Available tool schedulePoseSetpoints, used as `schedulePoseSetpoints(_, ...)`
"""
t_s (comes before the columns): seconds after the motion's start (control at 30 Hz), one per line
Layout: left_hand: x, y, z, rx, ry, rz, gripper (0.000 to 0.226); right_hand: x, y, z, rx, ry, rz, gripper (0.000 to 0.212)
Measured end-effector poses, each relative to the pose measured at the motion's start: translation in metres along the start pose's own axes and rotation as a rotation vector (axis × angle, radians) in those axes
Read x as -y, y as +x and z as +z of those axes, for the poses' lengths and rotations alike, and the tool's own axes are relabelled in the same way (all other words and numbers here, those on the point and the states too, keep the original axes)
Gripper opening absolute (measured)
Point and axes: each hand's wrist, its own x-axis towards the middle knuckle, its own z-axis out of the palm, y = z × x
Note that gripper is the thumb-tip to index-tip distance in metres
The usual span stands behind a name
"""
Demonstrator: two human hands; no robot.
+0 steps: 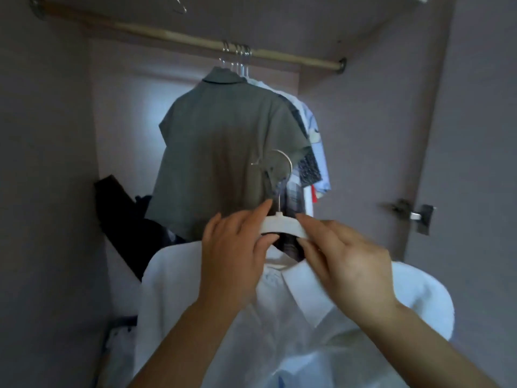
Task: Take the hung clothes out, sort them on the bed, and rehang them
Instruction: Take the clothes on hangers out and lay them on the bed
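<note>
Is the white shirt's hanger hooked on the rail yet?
No: the hook of the white hanger hangs free well below the rail, while the left hand and right hand pinch the hanger.

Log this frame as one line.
left hand: pinches white hanger | right hand: pinches white hanger | white shirt: on hanger, off rod | grey shirt: hanging on rod

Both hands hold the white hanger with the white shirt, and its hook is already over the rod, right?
No. The head view shows the left hand and right hand holding the white hanger with the white shirt, but its hook is free, below the rod.
</note>
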Motion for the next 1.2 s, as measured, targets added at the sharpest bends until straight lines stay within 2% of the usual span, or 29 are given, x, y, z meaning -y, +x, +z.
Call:
schedulePoseSetpoints(0.2, -0.090, -0.062, 0.002, 0.071, -0.320, 0.054, 0.041, -0.014, -0.077, -0.106, 0.124, -0.122, 0.149, 0.026)
schedulePoseSetpoints(0.4, -0.191, -0.116, -0.011, 0.146, -0.492, 0.138, 0.037, -0.017, -0.140, -0.230, 0.175, -0.255, 0.251, 0.025)
schedulePoseSetpoints(0.67, -0.380, -0.189, -0.068, 0.193, -0.729, 0.346, 0.036, 0.001, -0.217, -0.447, 0.229, -0.490, 0.488, 0.024)
schedulePoseSetpoints(0.97, -0.583, -0.282, -0.166, 0.366, -1.182, 0.562, 0.037, 0.082, -0.266, -0.686, 0.294, -0.956, 0.738, 0.027)
schedulePoseSetpoints(1.1, -0.655, -0.328, -0.222, 0.467, -1.427, 0.676, 0.039, 0.139, -0.286, -0.764, 0.264, -1.193, 0.883, 0.027)
schedulePoseSetpoints(1.2, -0.697, -0.364, -0.269, 0.453, -1.588, 0.797, 0.041, 0.193, -0.298, -0.810, 0.215, -1.363, 0.977, 0.023)
